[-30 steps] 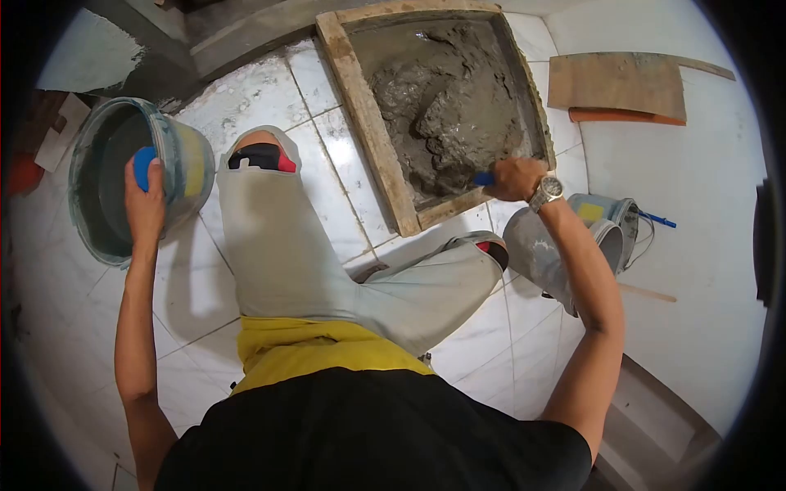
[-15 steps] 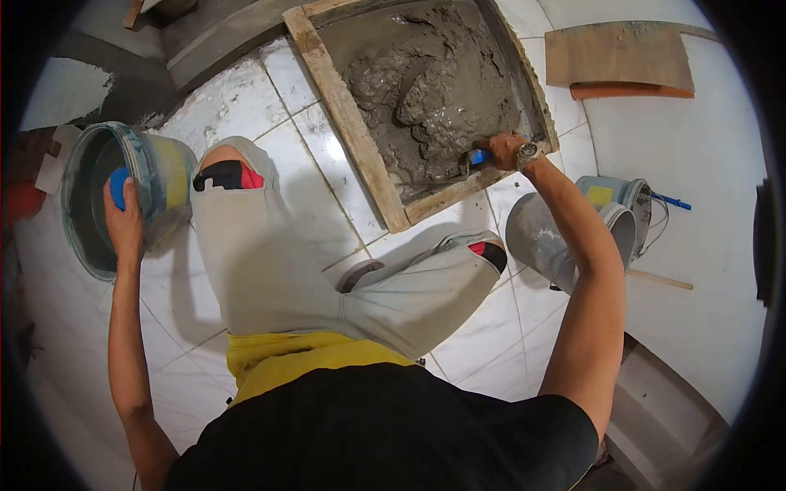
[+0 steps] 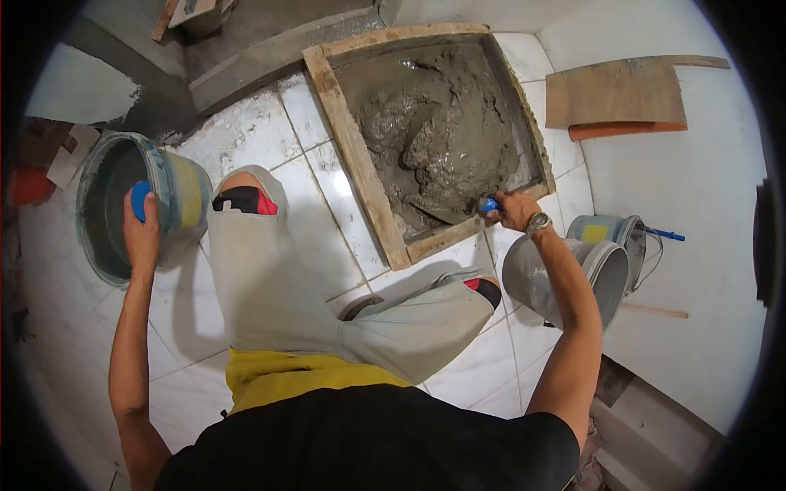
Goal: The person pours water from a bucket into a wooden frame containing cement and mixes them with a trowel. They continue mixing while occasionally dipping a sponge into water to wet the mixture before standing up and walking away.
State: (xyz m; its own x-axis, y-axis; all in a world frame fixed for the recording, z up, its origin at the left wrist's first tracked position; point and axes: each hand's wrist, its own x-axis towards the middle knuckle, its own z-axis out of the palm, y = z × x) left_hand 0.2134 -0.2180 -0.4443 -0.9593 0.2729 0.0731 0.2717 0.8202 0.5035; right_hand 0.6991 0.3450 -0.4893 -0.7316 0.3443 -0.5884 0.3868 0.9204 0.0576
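My left hand (image 3: 142, 233) is closed round a blue object (image 3: 141, 200) at the inner side of a bucket (image 3: 184, 192) on the left; the bucket lies tilted with its mouth toward the left. At the near right corner of a wooden-framed tray (image 3: 352, 155), my right hand (image 3: 517, 211) grips a tool with a blue handle (image 3: 490, 204). The tool's dark blade reaches left into the wet grey mortar (image 3: 458, 139) and is partly covered by it. A watch is on my right wrist.
Right of my knees lie a grey bucket (image 3: 532, 274) and a smaller bucket (image 3: 594, 229) with a blue-handled tool. A curved board (image 3: 614, 94) leans by the right wall. My bent legs (image 3: 278, 278) are on white floor tiles (image 3: 315, 221).
The view has shifted, so the tray and buckets appear lower. My right hand has moved slightly toward the tray's near edge, and more of the tool's blade shows. My left hand keeps its grip.
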